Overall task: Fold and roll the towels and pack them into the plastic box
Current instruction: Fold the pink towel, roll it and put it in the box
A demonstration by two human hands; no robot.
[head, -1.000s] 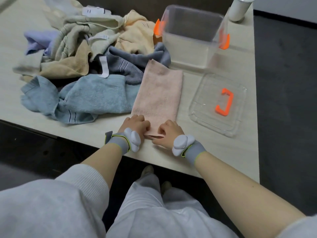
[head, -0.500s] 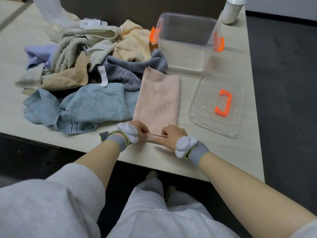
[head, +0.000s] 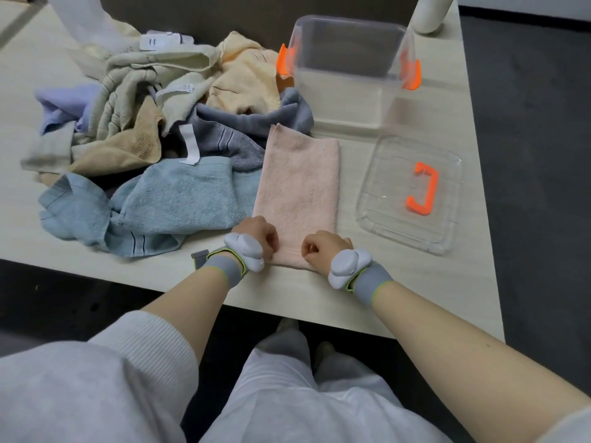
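A pink towel (head: 300, 190), folded into a long strip, lies on the table pointing away from me. My left hand (head: 259, 236) grips its near left corner with curled fingers. My right hand (head: 321, 249) grips the near right corner the same way. The near edge of the pink towel is slightly bunched between them. The clear plastic box (head: 348, 68) with orange clips stands behind the towel, with nothing inside. Its clear lid (head: 396, 215) with an orange handle lies flat to the right.
A heap of loose towels fills the left of the table: a light blue towel (head: 166, 199), a grey towel (head: 243, 129), a tan towel (head: 121, 148), a beige towel (head: 144, 81) and a lilac towel (head: 60, 103). A white bottle (head: 428, 14) stands at the far right corner. The table edge (head: 319, 318) runs just under my wrists.
Both hands have moved apart from the middle of the near edge to its two corners. The edge they pinched up earlier now lies low on the table.
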